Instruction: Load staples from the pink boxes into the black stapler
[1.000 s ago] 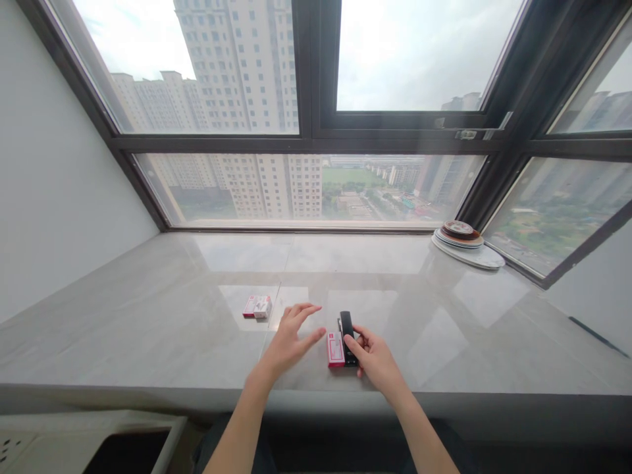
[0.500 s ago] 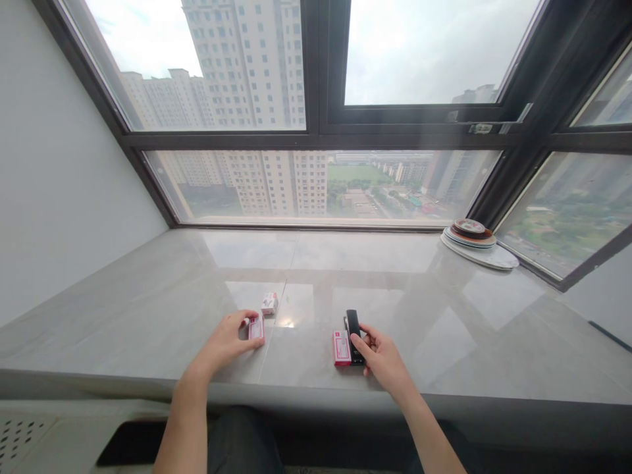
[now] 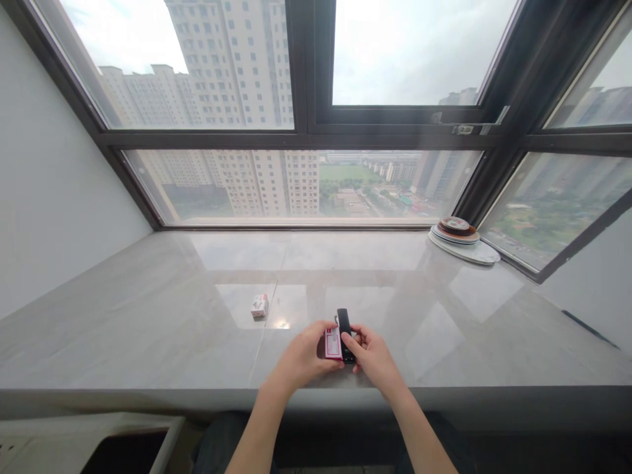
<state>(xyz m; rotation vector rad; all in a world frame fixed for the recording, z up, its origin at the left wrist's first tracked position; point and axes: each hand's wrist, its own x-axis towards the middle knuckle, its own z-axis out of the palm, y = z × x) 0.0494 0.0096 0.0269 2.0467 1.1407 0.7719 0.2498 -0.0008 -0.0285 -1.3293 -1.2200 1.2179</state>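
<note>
A red-and-white box [image 3: 333, 343] lies face up near the counter's front edge, between the thumb and fingers of my left hand [image 3: 309, 352]. Whether a second such box is under it or behind my fingers, I cannot tell. Against its right side is a black stapler [image 3: 344, 329], its far end pointing toward the window. My right hand [image 3: 368, 352] grips the stapler from the right, thumb on top. A small white box [image 3: 259, 306] with red marks stands by itself farther left on the counter.
A grey, shiny stone counter [image 3: 148, 329] runs below the windows. Several stacked plates [image 3: 464, 250] stand in the back right corner by the window frame. A thin dark strip [image 3: 590, 328] lies at the right end. Below the front edge, my legs show.
My left hand has moved right from beside the small white box to the stapler, and its red-and-white box is no longer at the left. The view has shifted a little; my right hand keeps its grip.
</note>
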